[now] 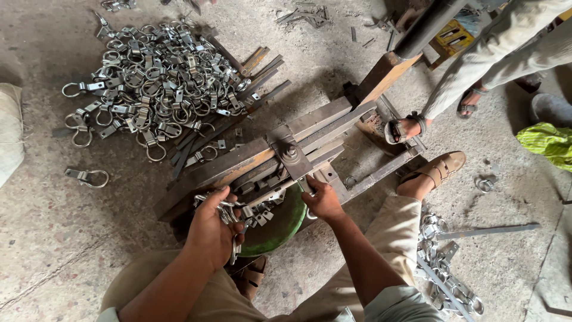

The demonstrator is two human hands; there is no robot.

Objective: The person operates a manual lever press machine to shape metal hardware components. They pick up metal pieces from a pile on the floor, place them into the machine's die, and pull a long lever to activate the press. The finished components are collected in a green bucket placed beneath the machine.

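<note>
the left hand (210, 229) was curled shut around a bunch of metal ring clips (229, 213), held over the green bowl (280, 229) that sat under the front edge of the steel jig (286, 152). more loose clips lay in the bowl's rim beside that hand. the right hand (322, 200) was closed at the jig's near edge, fingers pinched on a small clip (309, 192) just below the bolt (290, 153); how tight the pinch was could not be told. the jig rested low on the concrete floor (71, 238), tilted from lower left to upper right. a large pile of finished clips (155, 77) lay on the floor well apart, upper left, with one stray clip (88, 176) nearer. another heap (444, 274) lay by the person's right knee. a second person's sandalled foot (405, 128) stood on the frame beyond the jig.
</note>
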